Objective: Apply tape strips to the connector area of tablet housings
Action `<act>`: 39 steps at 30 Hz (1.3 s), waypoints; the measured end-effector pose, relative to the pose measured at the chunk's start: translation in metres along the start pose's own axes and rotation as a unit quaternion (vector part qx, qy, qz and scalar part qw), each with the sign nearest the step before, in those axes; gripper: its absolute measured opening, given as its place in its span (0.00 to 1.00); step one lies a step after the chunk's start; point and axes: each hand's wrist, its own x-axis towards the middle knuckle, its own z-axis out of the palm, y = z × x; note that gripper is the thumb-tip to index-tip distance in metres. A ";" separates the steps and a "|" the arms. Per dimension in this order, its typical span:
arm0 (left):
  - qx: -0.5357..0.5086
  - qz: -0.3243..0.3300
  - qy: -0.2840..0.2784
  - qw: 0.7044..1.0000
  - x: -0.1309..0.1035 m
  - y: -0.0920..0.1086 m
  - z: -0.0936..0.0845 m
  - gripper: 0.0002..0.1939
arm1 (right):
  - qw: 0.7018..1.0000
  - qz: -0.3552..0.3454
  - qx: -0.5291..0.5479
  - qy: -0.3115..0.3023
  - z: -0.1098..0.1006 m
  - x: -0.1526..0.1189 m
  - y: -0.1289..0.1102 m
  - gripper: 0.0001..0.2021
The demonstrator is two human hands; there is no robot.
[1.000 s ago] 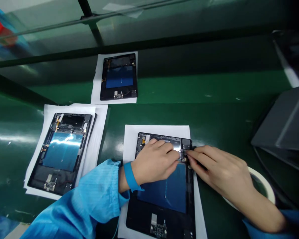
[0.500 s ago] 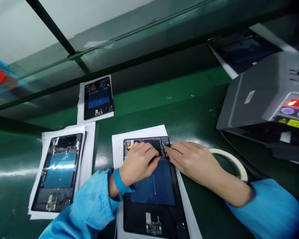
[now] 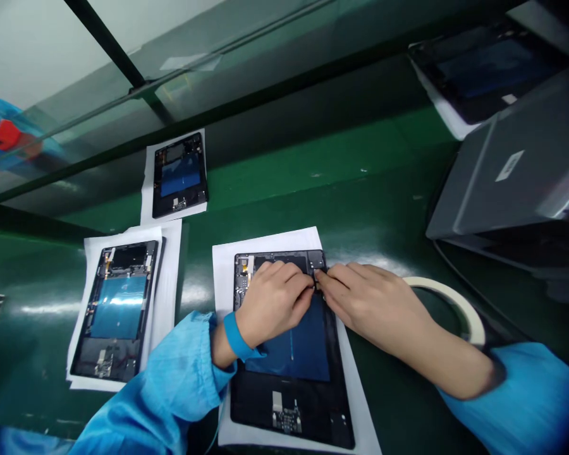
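- Black casing, inner parts uncovered: a tablet (image 3: 294, 354) lies flat, inner face up, on a white sheet (image 3: 303, 240) on the green bench (image 3: 360, 208), in front of the person.
- Hands: left hand (image 3: 272, 300) reaches over the upper half, its fingertips bunched near the thumb; right hand (image 3: 370, 303) comes in over the right edge, fingertips gathered. Both sets of fingertips almost meet near the upper right corner. Whether either pinches a small part is not possible to say; the fingers cover the spot.
- Weight (judged): fairly light for its area, thin and flat; two hands would carry it easily.
- Stiffness (judged): rim looks rigid; the thin body might flex if raised by one corner.
- Fragility (judged): high inside. Blue panel (image 3: 308, 341) is broad and glossy, best not pressed or scratched. Small circuit board (image 3: 288, 417) at the near end and orange strip (image 3: 245, 268) at upper left look easily snagged.
- Slip (judged): smooth casing on loose paper could slide under sideways force; one hand should brace the rim.
- Grip advice: lift by the two long edges, fingers beneath, thumbs on the bare rim; touch inner parts with fingertips only.
- Nearby: second tablet (image 3: 116, 309) to the left, on paper; cream ring (image 3: 452, 297) beside the right forearm.
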 end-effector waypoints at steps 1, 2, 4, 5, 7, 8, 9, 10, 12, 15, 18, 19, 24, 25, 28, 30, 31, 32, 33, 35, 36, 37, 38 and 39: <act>0.001 -0.001 -0.003 1.000 0.000 0.000 0.000 0.10 | 1.000 0.000 -0.005 -0.001 0.000 0.000 -0.001 0.09; 0.002 -0.001 -0.007 1.000 0.000 0.000 0.000 0.11 | 1.000 0.001 -0.011 -0.003 -0.001 0.000 -0.003 0.09; 0.004 -0.002 -0.016 1.000 0.000 0.000 0.000 0.12 | 1.000 -0.001 -0.022 -0.005 -0.002 -0.001 -0.005 0.09; 0.005 -0.001 -0.020 1.000 -0.001 0.000 0.000 0.12 | 1.000 -0.005 -0.025 -0.005 -0.003 -0.001 -0.006 0.09; 0.005 0.000 -0.024 1.000 -0.002 0.001 0.001 0.11 | 1.000 -0.016 -0.025 -0.004 -0.004 -0.002 -0.006 0.10; 0.006 0.000 -0.023 1.000 -0.003 0.001 0.001 0.11 | 0.999 -0.021 -0.024 -0.002 -0.004 -0.003 -0.006 0.10; 0.005 0.000 -0.022 1.000 -0.003 0.001 0.002 0.11 | 0.999 -0.025 -0.026 -0.003 -0.005 -0.004 -0.006 0.11; 0.005 0.000 -0.021 1.000 -0.004 0.001 0.003 0.11 | 0.999 -0.031 -0.030 -0.006 -0.006 -0.005 -0.007 0.12; 0.005 0.002 -0.017 1.000 -0.006 0.002 0.005 0.11 | 0.998 -0.044 -0.047 -0.018 -0.007 -0.007 -0.008 0.13; 0.009 0.009 -0.007 1.000 -0.008 0.002 0.006 0.11 | 0.995 -0.068 -0.068 -0.030 -0.010 -0.009 -0.010 0.15; 0.007 0.018 0.012 1.000 -0.009 0.002 0.008 0.10 | 0.995 -0.083 -0.056 -0.019 -0.011 -0.009 -0.012 0.15; 0.004 0.021 0.018 1.000 -0.010 0.002 0.008 0.10 | 0.995 -0.086 -0.047 -0.016 -0.011 -0.009 -0.012 0.15; -0.004 0.024 0.037 0.999 -0.011 0.002 0.013 0.09 | 0.997 -0.081 -0.015 -0.010 -0.007 -0.006 -0.005 0.13; -0.005 0.023 0.038 0.999 -0.011 0.002 0.014 0.09 | 0.997 -0.079 -0.005 -0.006 -0.006 -0.006 -0.004 0.13; -0.009 0.020 0.033 0.999 -0.011 0.002 0.013 0.10 | 0.997 -0.082 0.014 0.002 -0.005 -0.006 -0.003 0.13; -0.009 0.016 0.025 1.000 -0.012 0.002 0.012 0.10 | 0.997 -0.083 -0.001 0.003 -0.007 -0.009 -0.007 0.14; -0.009 0.016 0.021 1.000 -0.013 0.002 0.011 0.10 | 0.996 -0.083 -0.014 0.001 -0.009 -0.011 -0.009 0.15; -0.008 0.016 0.018 1.000 -0.013 0.002 0.011 0.09 | 0.996 -0.081 -0.029 -0.003 -0.010 -0.013 -0.013 0.15; -0.009 0.016 0.016 1.000 -0.013 0.002 0.010 0.09 | 0.996 -0.078 -0.043 -0.008 -0.012 -0.015 -0.016 0.15; -0.010 0.014 0.013 1.000 -0.013 0.001 0.010 0.09 | 0.996 -0.069 -0.056 -0.013 -0.013 -0.018 -0.019 0.15; -0.011 0.013 0.009 1.000 -0.012 0.000 0.010 0.09 | 0.996 -0.062 -0.054 -0.013 -0.013 -0.019 -0.019 0.15; -0.011 0.012 0.004 1.000 -0.012 -0.001 0.009 0.09 | 0.997 -0.055 -0.049 -0.012 -0.011 -0.019 -0.019 0.15; -0.012 0.013 -0.002 1.000 -0.011 -0.001 0.009 0.09 | 0.998 -0.048 -0.040 -0.012 -0.009 -0.018 -0.019 0.15; -0.014 0.014 -0.008 1.000 -0.011 -0.001 0.008 0.09 | 0.999 -0.040 -0.029 -0.012 -0.008 -0.016 -0.019 0.15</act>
